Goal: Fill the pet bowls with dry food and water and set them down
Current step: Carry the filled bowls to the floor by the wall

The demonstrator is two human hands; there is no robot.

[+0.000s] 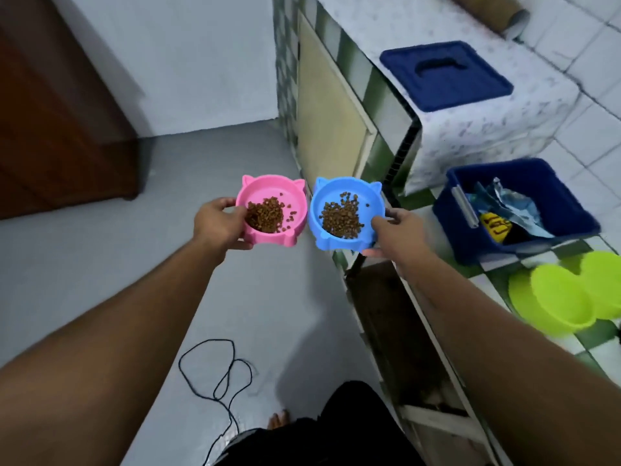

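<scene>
Over the grey floor (100, 264), beside a tiled counter (484, 274) carrying an open blue bin (571, 210) and green bowls (554, 297), the left hand (218, 223) grips a pink bowl (292, 203) by its rim. The right hand (400, 230) grips a blue bowl (322, 203) the same way, fingers curled. Both bowls are held up, nearly touching, each with brown dry food (265, 215).

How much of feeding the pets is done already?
Done: dry food sits in the pink bowl and the blue bowl. In hand: the left hand holds the pink one, the right hand the blue one, above the floor. Left: setting them down, and water; green bowls sit on the counter.
</scene>
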